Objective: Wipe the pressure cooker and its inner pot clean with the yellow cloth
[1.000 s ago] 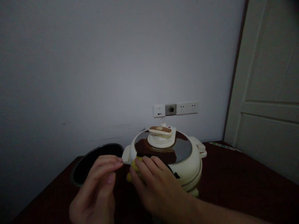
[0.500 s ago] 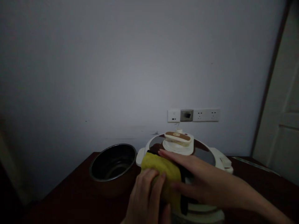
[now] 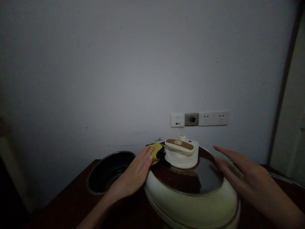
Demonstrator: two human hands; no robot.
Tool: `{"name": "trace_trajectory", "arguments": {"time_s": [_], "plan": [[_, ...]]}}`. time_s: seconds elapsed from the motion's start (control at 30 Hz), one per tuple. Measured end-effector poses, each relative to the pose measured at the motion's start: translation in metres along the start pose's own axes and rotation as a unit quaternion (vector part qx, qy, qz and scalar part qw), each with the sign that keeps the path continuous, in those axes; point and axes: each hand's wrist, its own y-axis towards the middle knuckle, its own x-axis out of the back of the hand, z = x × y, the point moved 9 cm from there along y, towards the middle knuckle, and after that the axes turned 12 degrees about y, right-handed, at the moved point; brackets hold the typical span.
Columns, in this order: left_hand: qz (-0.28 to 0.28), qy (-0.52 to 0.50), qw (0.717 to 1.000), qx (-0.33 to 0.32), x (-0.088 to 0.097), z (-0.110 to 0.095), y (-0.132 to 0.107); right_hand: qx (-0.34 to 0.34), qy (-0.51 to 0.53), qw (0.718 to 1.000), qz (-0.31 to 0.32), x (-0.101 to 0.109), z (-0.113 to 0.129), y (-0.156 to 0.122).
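Observation:
A white electric pressure cooker (image 3: 190,206) stands in front of me, its lid (image 3: 207,173) dark and glossy on top with a white and brown handle (image 3: 179,146). My left hand (image 3: 135,170) presses a yellow cloth (image 3: 156,152) with black parts against the lid's left side, beside the handle. Its fingers are bent over the cloth and partly cover it. At the cooker's right edge is my right hand (image 3: 247,178), fingers stretched out and thumb side toward the lid, holding nothing.
Left of the cooker sits a dark round inner pot (image 3: 111,171) with a shiny rim on the dark red table (image 3: 71,194). Wall sockets (image 3: 206,119) are behind the cooker. A flat strip (image 3: 287,180) lies at the right, partly behind my right arm.
Both hands were together on the cloth in front of the cooker. My left hand has carried it to the lid's left side; my right hand has let go and moved right.

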Motion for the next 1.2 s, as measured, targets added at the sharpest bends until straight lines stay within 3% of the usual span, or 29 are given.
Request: {"name": "trace_trajectory", "arguments": {"time_s": [0.1,0.2,0.37,0.57,0.77,1.03,1.2], "plan": [[0.052,-0.076,0.995,-0.047,-0.002,-0.001,0.048,-0.108,0.024,0.994,0.022,-0.009,-0.038,-0.002],[0.11,-0.073,0.988,-0.084,-0.016,0.0,0.094,-0.173,0.059,0.982,0.054,-0.019,-0.059,-0.007],[0.232,-0.085,0.966,-0.079,-0.051,0.001,0.148,-0.19,0.072,0.977,0.062,-0.022,-0.06,-0.01],[0.301,-0.156,0.939,-0.061,-0.079,-0.005,0.178,-0.192,0.071,0.976,0.069,-0.025,-0.058,-0.009],[0.286,-0.152,0.945,-0.051,-0.065,0.006,0.167,-0.181,0.072,0.979,0.052,-0.024,-0.062,-0.01],[0.225,-0.18,0.958,-0.018,-0.02,0.044,0.097,-0.152,0.071,0.981,0.1,-0.015,-0.036,-0.008],[0.195,-0.158,0.967,-0.042,-0.005,0.032,0.069,-0.168,0.073,0.978,0.102,-0.016,-0.034,-0.006]]}}
